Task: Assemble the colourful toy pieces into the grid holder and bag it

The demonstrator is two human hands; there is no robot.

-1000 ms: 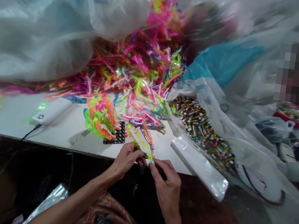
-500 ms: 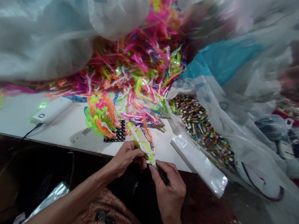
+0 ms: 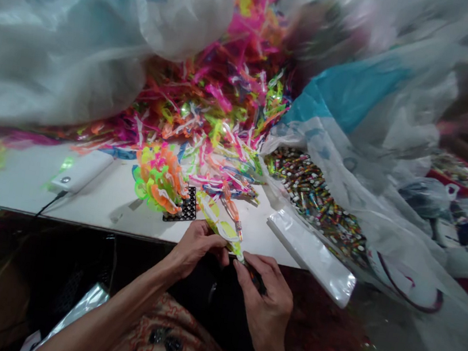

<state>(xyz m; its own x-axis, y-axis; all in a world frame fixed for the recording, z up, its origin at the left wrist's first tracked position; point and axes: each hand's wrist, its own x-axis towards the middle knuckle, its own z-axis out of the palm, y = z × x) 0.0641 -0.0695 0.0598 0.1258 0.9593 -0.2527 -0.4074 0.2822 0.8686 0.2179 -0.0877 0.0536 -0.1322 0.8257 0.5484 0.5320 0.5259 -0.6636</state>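
Note:
Over the front edge of the white table (image 3: 94, 205), my left hand (image 3: 198, 247) pinches a yellow-green and white plastic piece (image 3: 224, 223). At the lower right end of that piece, my right hand (image 3: 266, 287) has its fingers closed on a small dark item that is mostly hidden. An orange piece (image 3: 230, 207) with a small printed tube at its lower end lies just behind. Left of it, a cluster of orange, green and pink pieces (image 3: 159, 179) rests by a black perforated tray (image 3: 188, 210).
A big heap of neon plastic pieces (image 3: 226, 105) fills the back. Many small printed tubes (image 3: 318, 199) lie in an open clear bag at right, beside a stack of clear sleeves (image 3: 312, 256). A white device (image 3: 82, 171) with a black cable is at left.
My right hand has shifted very slightly to the right and down from the yellow-green piece's end. My left hand has barely moved and still pinches the piece.

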